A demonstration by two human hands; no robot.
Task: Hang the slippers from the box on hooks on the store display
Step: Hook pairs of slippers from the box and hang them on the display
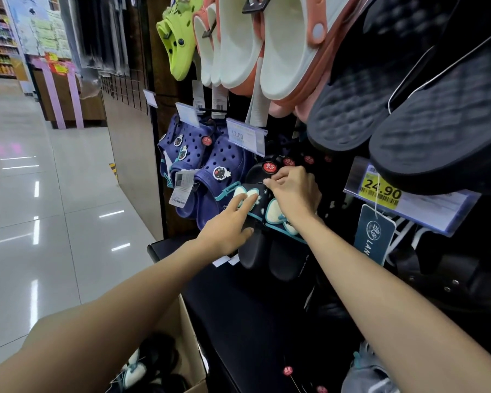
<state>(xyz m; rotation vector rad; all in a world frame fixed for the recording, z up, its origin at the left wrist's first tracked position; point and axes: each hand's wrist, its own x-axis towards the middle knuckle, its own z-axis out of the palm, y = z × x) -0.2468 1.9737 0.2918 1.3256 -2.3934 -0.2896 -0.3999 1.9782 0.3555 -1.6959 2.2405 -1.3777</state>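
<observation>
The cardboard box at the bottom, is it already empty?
No, the cardboard box still holds dark slippers with white bows, like the pair the hands are hanging.

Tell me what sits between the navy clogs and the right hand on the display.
In the head view, the black slippers with white bows hang between the navy clogs and the right hand; the left hand touches one bow.

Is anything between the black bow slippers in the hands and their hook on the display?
The hook itself is hidden. The right hand covers the top of the black bow slippers, the left hand steadies them. Black clogs already hang directly behind.
</observation>
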